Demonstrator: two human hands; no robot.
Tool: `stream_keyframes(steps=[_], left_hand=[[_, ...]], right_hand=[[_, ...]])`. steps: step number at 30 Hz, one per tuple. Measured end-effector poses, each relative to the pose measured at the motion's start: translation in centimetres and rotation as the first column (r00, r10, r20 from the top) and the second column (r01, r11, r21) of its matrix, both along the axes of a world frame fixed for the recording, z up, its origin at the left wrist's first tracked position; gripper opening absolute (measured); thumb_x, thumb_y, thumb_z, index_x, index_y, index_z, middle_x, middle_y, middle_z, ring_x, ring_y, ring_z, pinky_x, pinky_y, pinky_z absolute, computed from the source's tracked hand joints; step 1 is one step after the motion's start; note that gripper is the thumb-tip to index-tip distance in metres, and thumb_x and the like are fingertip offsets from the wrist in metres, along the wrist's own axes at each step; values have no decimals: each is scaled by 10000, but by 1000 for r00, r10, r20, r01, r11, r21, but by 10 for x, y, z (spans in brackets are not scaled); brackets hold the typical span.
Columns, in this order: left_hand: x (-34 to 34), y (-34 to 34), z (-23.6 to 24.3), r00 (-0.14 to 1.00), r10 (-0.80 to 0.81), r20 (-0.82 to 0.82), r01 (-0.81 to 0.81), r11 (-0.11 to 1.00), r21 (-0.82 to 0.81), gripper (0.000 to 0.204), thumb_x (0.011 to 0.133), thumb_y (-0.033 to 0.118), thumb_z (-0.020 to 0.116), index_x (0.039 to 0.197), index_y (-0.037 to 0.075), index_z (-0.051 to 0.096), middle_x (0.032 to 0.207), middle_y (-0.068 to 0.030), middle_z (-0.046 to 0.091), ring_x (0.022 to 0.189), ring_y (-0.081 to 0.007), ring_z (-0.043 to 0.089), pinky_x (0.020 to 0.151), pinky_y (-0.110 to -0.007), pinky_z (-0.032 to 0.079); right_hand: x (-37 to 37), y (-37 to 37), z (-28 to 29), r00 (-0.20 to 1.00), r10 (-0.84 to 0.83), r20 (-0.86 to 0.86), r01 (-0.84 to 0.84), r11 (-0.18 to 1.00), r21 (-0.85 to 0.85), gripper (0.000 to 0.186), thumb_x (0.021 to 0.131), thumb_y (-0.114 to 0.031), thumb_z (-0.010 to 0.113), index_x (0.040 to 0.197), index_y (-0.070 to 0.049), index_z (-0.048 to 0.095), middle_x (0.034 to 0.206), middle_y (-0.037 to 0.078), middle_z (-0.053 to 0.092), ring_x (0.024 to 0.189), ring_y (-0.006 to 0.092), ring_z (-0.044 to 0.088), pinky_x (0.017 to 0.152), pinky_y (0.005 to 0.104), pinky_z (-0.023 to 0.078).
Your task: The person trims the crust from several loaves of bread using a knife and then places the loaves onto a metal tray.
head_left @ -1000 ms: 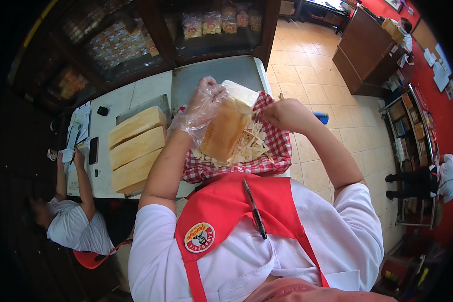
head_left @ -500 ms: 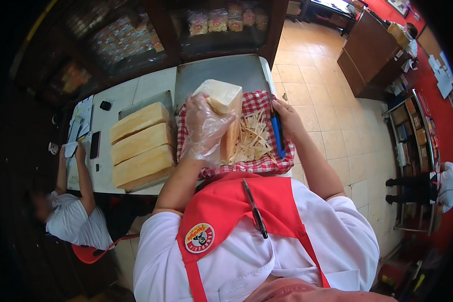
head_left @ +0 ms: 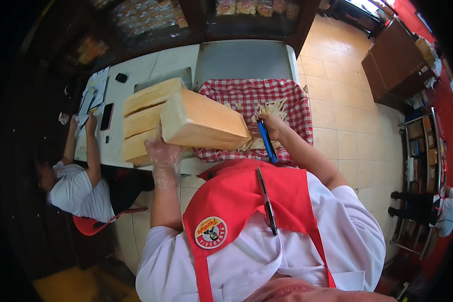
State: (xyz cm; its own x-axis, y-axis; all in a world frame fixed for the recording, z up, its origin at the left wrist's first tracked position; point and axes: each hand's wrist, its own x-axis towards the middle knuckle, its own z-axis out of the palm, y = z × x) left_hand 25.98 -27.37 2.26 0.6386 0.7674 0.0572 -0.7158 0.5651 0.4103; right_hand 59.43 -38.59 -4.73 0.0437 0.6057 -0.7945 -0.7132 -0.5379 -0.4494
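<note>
- Three long, golden-crusted bread loaves (head_left: 142, 120): side by side on the counter (head_left: 173, 59).
- Left hand (head_left: 164, 153), in a clear plastic glove: grips the near loaf's left end.
- Large, pale-crusted rectangular loaf (head_left: 206, 121): between both hands, right end over the red-and-white checked cloth (head_left: 299, 108); contact there cannot be told.
- Slim blue-handled tool (head_left: 267, 143): held in the bare right hand (head_left: 273, 126), just beside pale crust strips (head_left: 274, 107).

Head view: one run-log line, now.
left hand: holds loaf; right hand: holds blue tool, by pale strips; checked cloth: under strips; three loaves: left of cloth
</note>
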Motion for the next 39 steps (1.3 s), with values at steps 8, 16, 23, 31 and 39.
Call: stream_keyframes(steps=[8, 16, 23, 31, 39], left_hand=[[-6, 35, -25, 955, 255, -149, -278, 948, -158, 667, 882, 474, 562, 1362, 32, 427, 1351, -134, 502, 1266, -288, 451, 1081, -485, 317], [17, 65, -20, 961, 227, -156, -251, 955, -155, 629, 883, 463, 557, 1351, 56, 452, 1338, -141, 514, 1250, -293, 467, 1068, -486, 337], [52, 60, -35, 996, 36, -83, -50, 984, -173, 634, 872, 460, 567, 1352, 62, 449, 1327, -148, 521, 1233, -304, 482, 1057, -487, 356], [75, 31, -38, 971, -205, 121, 222, 963, -156, 641, 859, 455, 577, 1354, 70, 446, 1315, -155, 530, 1215, -316, 499, 1044, -488, 377], [79, 18, -31, 940, -284, 191, 306, 947, -101, 649, 845, 451, 588, 1356, 78, 443, 1302, -163, 538, 1196, -328, 516, 1032, -489, 397]], right_hand=[[-24, 6, 52, 1000, 3, 20, -8, 974, 226, 306, 1002, -342, 380, 986, -92, 556, 893, 41, 623, 822, 208, 582, 881, 436, 463], [-28, 9, 102, 993, -117, -33, 116, 836, 537, 258, 986, -312, 458, 1013, -67, 537, 1095, 68, 587, 1161, 206, 516, 973, 488, 388], [-31, 4, 111, 955, -293, -52, 260, 738, 623, 266, 974, -265, 467, 1032, -23, 564, 1028, 107, 618, 930, 205, 579, 817, 360, 477], [-17, 10, 91, 845, -519, -129, 491, 657, 572, 242, 966, -246, 479, 1020, -24, 557, 996, 130, 629, 943, 250, 600, 855, 377, 475], [4, 13, 96, 885, -461, -68, 393, 658, 643, 231, 959, -315, 501, 972, -91, 556, 984, 90, 623, 878, 222, 584, 648, 335, 453]])
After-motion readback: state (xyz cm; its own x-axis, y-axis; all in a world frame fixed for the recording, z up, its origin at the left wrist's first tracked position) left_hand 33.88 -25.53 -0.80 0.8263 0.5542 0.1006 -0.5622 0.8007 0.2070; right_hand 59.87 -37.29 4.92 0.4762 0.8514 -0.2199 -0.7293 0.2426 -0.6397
